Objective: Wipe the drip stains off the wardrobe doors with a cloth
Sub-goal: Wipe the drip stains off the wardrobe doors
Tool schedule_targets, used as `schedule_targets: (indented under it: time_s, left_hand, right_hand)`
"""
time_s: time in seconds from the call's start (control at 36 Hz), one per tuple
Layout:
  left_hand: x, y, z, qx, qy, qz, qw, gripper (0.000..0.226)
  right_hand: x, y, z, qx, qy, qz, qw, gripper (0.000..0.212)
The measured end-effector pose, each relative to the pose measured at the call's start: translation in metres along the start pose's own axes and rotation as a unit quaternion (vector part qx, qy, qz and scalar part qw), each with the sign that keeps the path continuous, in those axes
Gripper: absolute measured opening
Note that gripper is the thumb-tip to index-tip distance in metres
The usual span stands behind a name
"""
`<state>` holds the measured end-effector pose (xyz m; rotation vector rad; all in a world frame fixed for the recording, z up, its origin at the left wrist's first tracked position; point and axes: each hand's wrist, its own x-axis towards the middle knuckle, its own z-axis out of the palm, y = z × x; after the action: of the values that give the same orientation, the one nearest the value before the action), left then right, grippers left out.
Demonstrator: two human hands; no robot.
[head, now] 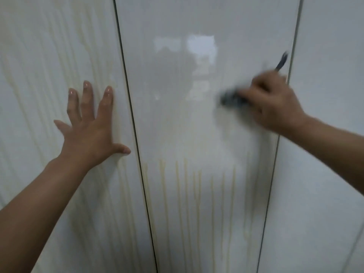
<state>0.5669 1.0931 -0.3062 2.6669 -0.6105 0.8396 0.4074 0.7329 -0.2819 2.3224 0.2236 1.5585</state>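
Glossy white wardrobe doors fill the view. The middle door (197,125) is plain in its upper part, and yellowish drip stains (189,194) run down its lower half. My right hand (273,103), blurred by motion, grips a dark blue-grey cloth (233,98) against the middle door near its right edge; a corner of the cloth (281,62) sticks up above the hand. My left hand (90,127) lies flat with spread fingers on the left door (49,66), which is streaked with faint yellowish drips from top to bottom.
Dark vertical gaps (134,125) separate the doors. A third door (325,174) at the right shows no visible stains. A bright window reflection (201,48) sits high on the middle door.
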Motion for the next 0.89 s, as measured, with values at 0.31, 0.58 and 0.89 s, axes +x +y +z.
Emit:
schedule_targets:
  time_s: [0.31,0.58,0.89]
  left_hand:
    - [-0.002,0.001,0.001,-0.006,0.006,-0.006,1.000,0.157]
    - [0.003,-0.005,0.007,-0.018,0.004,0.004,1.000,0.158]
    - [-0.090,-0.028,0.116,0.000,0.015,0.039,0.999,0.152]
  right_hand:
    - [-0.043,-0.017,0.039,0.054,0.112,0.262,0.957,0.023]
    - [-0.109,-0.030,0.028,0.028,-0.170,0.089,0.981,0.030]
    - [-0.084,-0.009,0.046,0.080,0.185,0.320,0.926,0.029]
